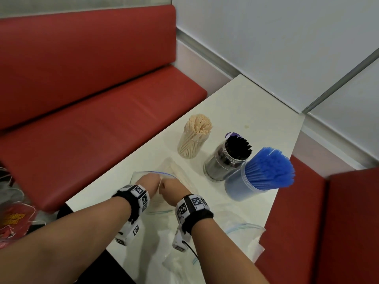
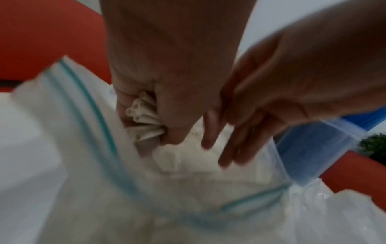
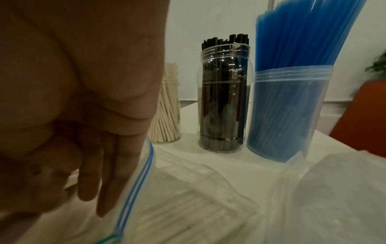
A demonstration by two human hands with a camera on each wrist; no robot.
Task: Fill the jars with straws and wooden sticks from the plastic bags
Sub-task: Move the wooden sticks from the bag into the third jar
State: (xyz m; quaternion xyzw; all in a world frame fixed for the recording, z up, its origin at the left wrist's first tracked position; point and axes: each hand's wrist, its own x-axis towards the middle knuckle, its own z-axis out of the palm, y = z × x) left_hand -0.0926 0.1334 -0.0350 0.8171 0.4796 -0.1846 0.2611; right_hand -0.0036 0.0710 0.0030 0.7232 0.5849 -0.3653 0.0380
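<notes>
A clear zip bag (image 1: 137, 175) of cream straws lies on the white table (image 1: 235, 111), and both my hands are in its mouth. My left hand (image 1: 150, 180) grips a bundle of cream straws (image 2: 144, 118) in its curled fingers (image 2: 173, 132). Beside it, my right hand (image 1: 171, 188) reaches into the bag with straight fingers (image 3: 104, 178) and nothing visibly in them. Behind the bag stand three jars: one with cream straws (image 1: 194, 138), one with black straws (image 1: 225, 158) and one with blue straws (image 1: 252, 181).
Empty crumpled zip bags (image 1: 242, 228) lie on the table to the right of my right forearm. A red bench (image 1: 92, 89) runs along the table's far left side, and another red seat (image 1: 338, 222) is at the right. White wall panels close off the back.
</notes>
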